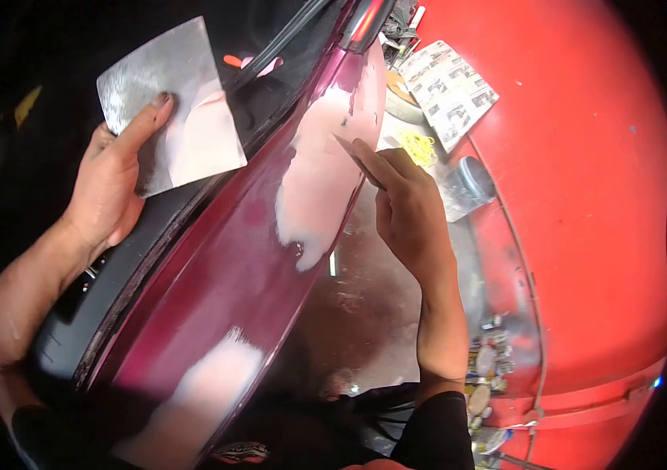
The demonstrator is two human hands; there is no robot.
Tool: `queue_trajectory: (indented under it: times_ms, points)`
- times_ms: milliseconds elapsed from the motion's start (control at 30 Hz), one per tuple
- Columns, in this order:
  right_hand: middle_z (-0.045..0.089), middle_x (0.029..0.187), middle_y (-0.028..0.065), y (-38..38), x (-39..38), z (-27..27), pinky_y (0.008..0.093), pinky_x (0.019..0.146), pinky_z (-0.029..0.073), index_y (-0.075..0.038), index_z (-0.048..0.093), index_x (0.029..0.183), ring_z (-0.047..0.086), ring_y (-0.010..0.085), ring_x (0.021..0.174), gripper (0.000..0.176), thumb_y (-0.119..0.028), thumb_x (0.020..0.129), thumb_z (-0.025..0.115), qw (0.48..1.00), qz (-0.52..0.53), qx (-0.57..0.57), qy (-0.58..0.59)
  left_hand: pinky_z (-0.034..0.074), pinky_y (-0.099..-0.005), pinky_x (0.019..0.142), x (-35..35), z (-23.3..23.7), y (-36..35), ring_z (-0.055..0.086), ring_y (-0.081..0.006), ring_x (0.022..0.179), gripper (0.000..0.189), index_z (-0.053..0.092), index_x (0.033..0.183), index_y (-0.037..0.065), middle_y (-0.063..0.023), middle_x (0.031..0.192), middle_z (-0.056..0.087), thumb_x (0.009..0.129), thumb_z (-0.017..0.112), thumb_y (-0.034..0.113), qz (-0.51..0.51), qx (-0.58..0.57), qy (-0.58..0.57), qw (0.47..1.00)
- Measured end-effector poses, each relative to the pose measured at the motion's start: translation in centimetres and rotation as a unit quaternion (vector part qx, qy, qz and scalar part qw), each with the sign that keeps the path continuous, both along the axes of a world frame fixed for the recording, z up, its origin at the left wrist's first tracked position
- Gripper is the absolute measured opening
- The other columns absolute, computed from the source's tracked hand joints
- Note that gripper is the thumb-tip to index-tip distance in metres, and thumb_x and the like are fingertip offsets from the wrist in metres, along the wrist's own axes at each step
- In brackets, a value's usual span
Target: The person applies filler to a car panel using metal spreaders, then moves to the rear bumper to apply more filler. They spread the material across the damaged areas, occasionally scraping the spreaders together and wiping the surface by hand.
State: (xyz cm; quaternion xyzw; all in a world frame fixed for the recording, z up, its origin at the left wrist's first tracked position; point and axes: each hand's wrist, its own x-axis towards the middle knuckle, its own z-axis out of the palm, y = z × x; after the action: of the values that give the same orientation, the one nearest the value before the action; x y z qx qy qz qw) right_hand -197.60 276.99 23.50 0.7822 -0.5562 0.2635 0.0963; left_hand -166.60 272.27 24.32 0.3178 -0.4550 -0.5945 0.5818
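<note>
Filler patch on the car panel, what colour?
Pale pink filler patch against the maroon car panel; head view shows it best.

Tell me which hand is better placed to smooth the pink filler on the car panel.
Right. The right hand holds the spreader against the pink filler patch on the maroon panel. The left hand is off the panel, its grip on the metal board.

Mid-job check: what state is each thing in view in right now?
Maroon car body panel: glossy, with two pale pink filler patches.
Square metal plate: held tilted in left hand, pink filler smeared on it.
Small flat spreader: pinched in right hand, edge against the upper patch.
</note>
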Motion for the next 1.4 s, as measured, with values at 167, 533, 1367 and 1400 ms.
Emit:
queue_trajectory:
  times_ms: [167,533,1367,1400]
  points:
    - [0.063,0.116,0.0089,0.5,-1.7,-1.9,0.0562,0.108,0.038,-0.015,0.062,0.131,0.061,0.0348,0.109,0.055,0.007,0.082,0.054,0.999,-0.014,-0.029,-0.037,0.057,-0.0345,0.09,0.0,0.2,0.0,0.069,-0.0165,0.099,0.032,0.064,0.121,0.003,-0.0086,0.111,0.07,0.098,0.065,0.024,0.011,0.011,-0.014,1.0]
    - [0.064,0.116,0.0127,-3.8,-1.5,-0.5,0.0473,0.092,0.045,-0.011,0.063,0.13,0.062,0.0335,0.1,0.053,0.005,0.08,0.054,0.993,-0.04,-0.096,0.058,0.057,-0.0314,0.085,-0.1,0.2,0.2,0.069,-0.0138,0.089,0.029,0.067,0.115,0.001,-0.0073,0.104,0.072,0.099,0.064,0.026,-0.007,-0.001,-0.01,1.0]
    - [0.066,0.112,0.0153,2.0,6.8,3.0,0.0404,0.095,0.049,-0.008,0.068,0.124,0.063,0.0341,0.105,0.064,0.019,0.069,0.053,0.977,0.204,-0.048,0.034,0.053,-0.0305,0.076,0.0,-0.8,-0.6,0.065,-0.0123,0.082,0.03,0.069,0.108,-0.003,-0.0058,0.094,0.071,0.101,0.061,0.025,-0.016,-0.067,0.045,0.997]
    - [0.067,0.111,0.0167,1.5,5.6,3.3,0.0381,0.093,0.05,-0.006,0.068,0.124,0.064,0.0342,0.103,0.065,0.023,0.069,0.047,0.98,0.191,-0.049,0.015,0.053,-0.0309,0.076,-0.2,-0.4,-0.2,0.066,-0.0136,0.081,0.032,0.068,0.109,-0.004,-0.0073,0.095,0.071,0.101,0.06,0.026,-0.005,-0.062,0.047,0.997]
